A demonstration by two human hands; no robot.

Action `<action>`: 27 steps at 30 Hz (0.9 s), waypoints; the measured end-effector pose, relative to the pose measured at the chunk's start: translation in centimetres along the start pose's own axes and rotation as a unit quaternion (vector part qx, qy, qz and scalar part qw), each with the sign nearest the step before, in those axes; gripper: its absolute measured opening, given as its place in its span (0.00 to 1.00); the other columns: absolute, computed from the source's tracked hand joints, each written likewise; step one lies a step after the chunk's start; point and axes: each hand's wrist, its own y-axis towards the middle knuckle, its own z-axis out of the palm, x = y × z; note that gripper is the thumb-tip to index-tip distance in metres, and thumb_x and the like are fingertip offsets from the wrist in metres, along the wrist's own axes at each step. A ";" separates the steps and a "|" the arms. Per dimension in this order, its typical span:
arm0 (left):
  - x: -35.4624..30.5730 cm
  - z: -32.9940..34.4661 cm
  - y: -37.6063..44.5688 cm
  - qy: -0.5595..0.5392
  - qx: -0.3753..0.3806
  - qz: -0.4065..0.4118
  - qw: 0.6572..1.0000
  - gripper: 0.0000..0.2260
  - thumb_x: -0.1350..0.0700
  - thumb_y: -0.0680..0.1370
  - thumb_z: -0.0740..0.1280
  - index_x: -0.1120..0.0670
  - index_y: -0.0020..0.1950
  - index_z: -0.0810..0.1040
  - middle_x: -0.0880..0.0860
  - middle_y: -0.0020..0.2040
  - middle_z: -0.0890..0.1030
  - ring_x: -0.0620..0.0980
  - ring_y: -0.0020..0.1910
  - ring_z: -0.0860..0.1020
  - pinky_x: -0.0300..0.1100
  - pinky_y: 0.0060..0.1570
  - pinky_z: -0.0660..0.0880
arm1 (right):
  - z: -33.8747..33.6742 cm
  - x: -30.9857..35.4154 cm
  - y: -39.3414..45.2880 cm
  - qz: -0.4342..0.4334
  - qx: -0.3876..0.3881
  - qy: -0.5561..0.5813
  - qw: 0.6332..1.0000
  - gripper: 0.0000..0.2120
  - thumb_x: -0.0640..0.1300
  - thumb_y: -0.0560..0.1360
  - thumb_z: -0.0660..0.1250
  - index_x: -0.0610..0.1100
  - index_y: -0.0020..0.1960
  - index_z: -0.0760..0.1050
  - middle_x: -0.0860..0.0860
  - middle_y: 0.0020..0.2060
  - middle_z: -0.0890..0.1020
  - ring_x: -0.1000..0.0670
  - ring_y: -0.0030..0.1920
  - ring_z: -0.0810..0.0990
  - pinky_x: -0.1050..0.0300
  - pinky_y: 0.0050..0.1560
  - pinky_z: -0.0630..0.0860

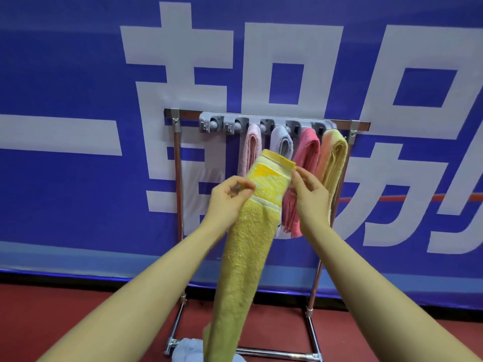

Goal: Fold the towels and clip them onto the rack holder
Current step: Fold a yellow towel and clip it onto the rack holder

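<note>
Head view: both hands pinch a yellow towel, left hand at its edge, right hand at its top corner. Beyond them, four towels hang from the rack.

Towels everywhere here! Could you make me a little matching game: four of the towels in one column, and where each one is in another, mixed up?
Towels:
1. Yellow towel
2. Light blue towel
3. Light pink towel
4. Dark pink towel

Places:
A. Lying on the floor by the foot of the rack
B. Held up by both hands in front of the rack
C. Hanging third from the left among the four clipped towels
D. Hanging furthest left of the four clipped towels

Pairs: 1-B, 2-A, 3-D, 4-C
</note>
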 end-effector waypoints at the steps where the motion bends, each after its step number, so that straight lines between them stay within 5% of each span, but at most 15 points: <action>1: -0.3 0.0 0.4 -0.011 -0.017 -0.005 1.000 0.09 0.67 0.75 0.66 0.53 0.44 0.79 0.49 0.39 0.81 0.42 0.36 0.78 0.41 0.45 0.75 | -0.1 -0.5 -0.2 0.011 0.020 -0.004 1.000 0.09 0.41 0.79 0.63 0.46 0.58 0.77 0.49 0.48 0.83 0.53 0.47 0.81 0.59 0.53 0.78; 6: -1.4 -0.2 2.3 0.000 -0.031 0.007 0.999 0.07 0.66 0.76 0.66 0.56 0.46 0.81 0.47 0.39 0.80 0.37 0.35 0.77 0.33 0.41 0.74 | -0.1 -3.1 -1.2 0.100 0.116 -0.022 0.988 0.25 0.56 0.78 0.61 0.44 0.70 0.67 0.40 0.59 0.79 0.51 0.49 0.79 0.54 0.56 0.75; 11: -1.4 -1.4 3.7 -0.029 -0.080 -0.006 0.996 0.08 0.65 0.77 0.66 0.54 0.48 0.81 0.50 0.40 0.81 0.39 0.36 0.78 0.33 0.38 0.75 | 0.7 -3.7 -2.6 0.151 0.209 0.016 0.966 0.26 0.59 0.77 0.60 0.42 0.68 0.67 0.42 0.53 0.81 0.46 0.48 0.80 0.56 0.48 0.74; 14: -1.0 -2.3 3.9 -0.039 -0.075 -0.018 0.996 0.12 0.68 0.76 0.65 0.55 0.56 0.79 0.53 0.49 0.81 0.43 0.44 0.78 0.31 0.40 0.76 | 0.4 -3.7 -2.9 0.122 0.218 0.035 0.968 0.25 0.46 0.73 0.70 0.47 0.68 0.67 0.47 0.46 0.83 0.52 0.44 0.82 0.60 0.48 0.75; 18: -0.8 -2.4 3.5 -0.036 -0.052 -0.026 0.998 0.23 0.72 0.73 0.66 0.56 0.67 0.73 0.52 0.60 0.76 0.42 0.51 0.76 0.29 0.44 0.75 | 0.5 -2.7 -3.4 0.063 0.214 0.011 0.975 0.20 0.29 0.72 0.68 0.43 0.58 0.66 0.48 0.34 0.82 0.57 0.33 0.80 0.68 0.36 0.74; 22: -1.0 -2.4 3.3 -0.053 -0.044 -0.027 0.997 0.27 0.69 0.75 0.65 0.53 0.72 0.66 0.54 0.65 0.75 0.46 0.57 0.76 0.34 0.50 0.77 | 0.9 -1.7 -3.3 0.026 0.177 -0.017 0.984 0.15 0.27 0.72 0.68 0.43 0.47 0.66 0.53 0.25 0.78 0.58 0.27 0.75 0.68 0.31 0.71; 27: 0.6 -2.0 1.6 0.003 0.031 -0.110 0.993 0.27 0.49 0.78 0.64 0.39 0.74 0.57 0.56 0.74 0.64 0.58 0.67 0.71 0.53 0.59 0.75 | 0.7 -0.5 -2.2 -0.035 0.103 -0.033 0.994 0.13 0.31 0.70 0.72 0.42 0.40 0.69 0.52 0.23 0.70 0.54 0.28 0.69 0.60 0.37 0.71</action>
